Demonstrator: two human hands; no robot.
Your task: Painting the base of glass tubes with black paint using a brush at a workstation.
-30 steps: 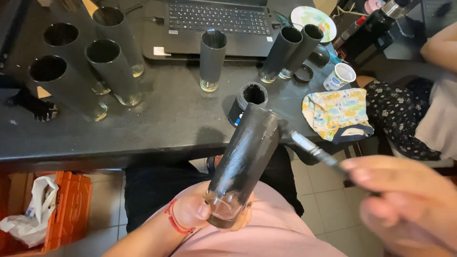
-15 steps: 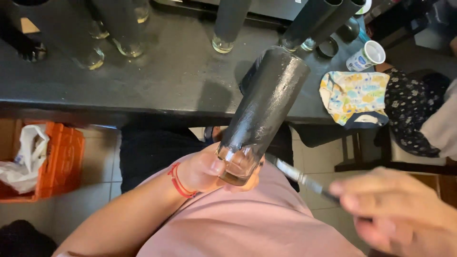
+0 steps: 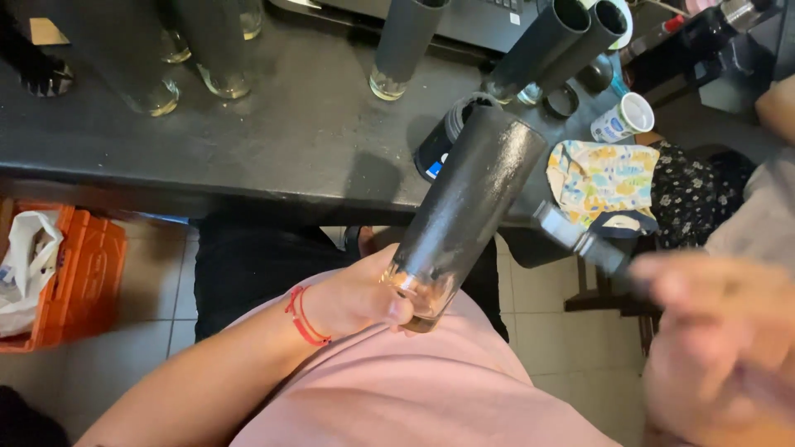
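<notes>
My left hand (image 3: pixel 358 296), with a red string bracelet at the wrist, grips the clear base of a tall glass painted black (image 3: pixel 468 207), tilted with its top toward the table. My right hand (image 3: pixel 720 331), blurred at the lower right, holds a brush with a metal ferrule and dark bristles (image 3: pixel 580 240) close to the glass's right side. Whether the brush touches the glass I cannot tell. An open black paint pot (image 3: pixel 451 136) sits on the dark table (image 3: pixel 290 141) just behind the glass.
Several more black-painted glasses (image 3: pixel 406 41) stand on the table, with a laptop edge at the top. A small white cup (image 3: pixel 623 117) and a patterned cloth (image 3: pixel 603 182) lie at the right. An orange crate (image 3: pixel 74 281) with a white bag sits on the tiled floor.
My view has shifted down and closer. The brush has moved from below the glass's base up to its right side, and my right hand has risen.
</notes>
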